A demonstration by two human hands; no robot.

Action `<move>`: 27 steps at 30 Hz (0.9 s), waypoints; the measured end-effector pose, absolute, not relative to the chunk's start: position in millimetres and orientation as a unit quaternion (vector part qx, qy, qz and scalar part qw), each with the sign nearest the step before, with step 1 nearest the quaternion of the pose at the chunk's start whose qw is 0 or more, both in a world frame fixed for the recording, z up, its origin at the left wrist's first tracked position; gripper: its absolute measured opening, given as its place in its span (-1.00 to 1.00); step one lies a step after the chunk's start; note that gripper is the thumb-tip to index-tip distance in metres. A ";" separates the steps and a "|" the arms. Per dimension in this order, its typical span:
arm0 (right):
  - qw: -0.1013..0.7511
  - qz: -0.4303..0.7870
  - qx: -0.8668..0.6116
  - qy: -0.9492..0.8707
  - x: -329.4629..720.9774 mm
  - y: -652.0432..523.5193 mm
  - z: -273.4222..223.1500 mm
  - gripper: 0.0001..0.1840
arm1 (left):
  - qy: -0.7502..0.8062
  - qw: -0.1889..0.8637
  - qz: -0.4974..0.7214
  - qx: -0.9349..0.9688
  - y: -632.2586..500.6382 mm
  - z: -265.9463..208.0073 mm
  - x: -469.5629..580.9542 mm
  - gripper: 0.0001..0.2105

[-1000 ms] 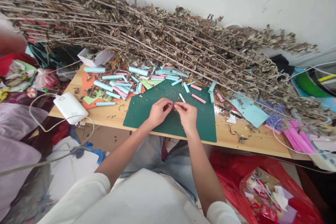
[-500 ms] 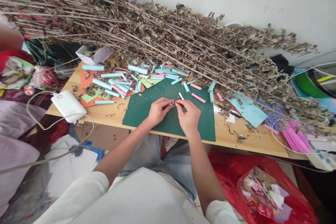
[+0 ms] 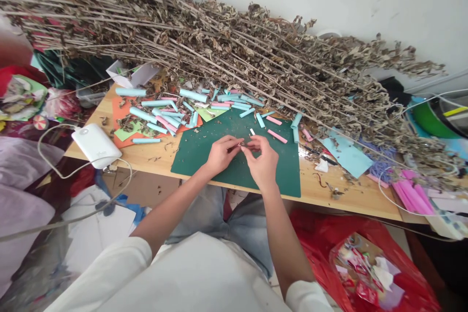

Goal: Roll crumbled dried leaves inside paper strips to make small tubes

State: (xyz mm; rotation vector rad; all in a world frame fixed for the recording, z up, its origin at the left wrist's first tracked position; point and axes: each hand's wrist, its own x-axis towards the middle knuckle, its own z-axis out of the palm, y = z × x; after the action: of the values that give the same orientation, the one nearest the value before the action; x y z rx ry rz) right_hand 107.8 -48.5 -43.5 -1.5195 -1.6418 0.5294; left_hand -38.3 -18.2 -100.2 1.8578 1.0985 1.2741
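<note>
My left hand [image 3: 220,154] is closed in a pinch above the green cutting mat [image 3: 193,151]. Between its thumb and forefinger is a tiny roundish, dark-centred thing [image 3: 241,144], too small to name. My right hand [image 3: 263,160] meets it from the other side, thumb and fingertips drawn together at the same spot. Whether the right fingers grip that thing or only touch it is hidden. Just behind the right fingers lies a small white piece [image 3: 252,132]. Pink paper rolls [image 3: 277,136] and blue paper rolls [image 3: 260,120] rest along the mat's far edge.
Bundled dried stalks [image 3: 219,44] spread across the back of the table. At left sits a white power bank [image 3: 95,145] with a cable. Blue paper [image 3: 347,152] and pink paper [image 3: 411,192] lie at right. A red rubbish bag [image 3: 310,234] stands below the table's right front edge.
The fingers of my right hand have curled and shifted slightly against the left fingertips. Less of the white piece behind them shows. The dark-centred thing is turned and harder to see.
</note>
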 end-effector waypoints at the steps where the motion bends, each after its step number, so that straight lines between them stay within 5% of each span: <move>1: 0.410 0.222 -0.607 -0.643 107.0 -48.5 -44.4 -0.72 | 0.418 0.312 0.482 0.704 -18.2 -100.3 -38.4 -0.78; 10: 0.383 0.153 -0.573 -0.709 101.6 -49.0 -44.7 -0.82 | 0.415 0.305 0.479 0.711 -18.4 -100.8 -39.8 -0.77; 27: 0.481 0.297 -0.600 -0.566 93.6 -40.4 -51.9 -0.77 | 0.431 0.308 0.480 0.699 -19.5 -96.2 -38.3 -0.80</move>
State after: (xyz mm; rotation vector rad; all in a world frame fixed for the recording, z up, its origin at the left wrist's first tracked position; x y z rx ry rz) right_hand 93.6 -40.4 -51.9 -1.4636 -1.3792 0.7254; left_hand -38.3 -19.5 -96.2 1.8483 1.1382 1.2696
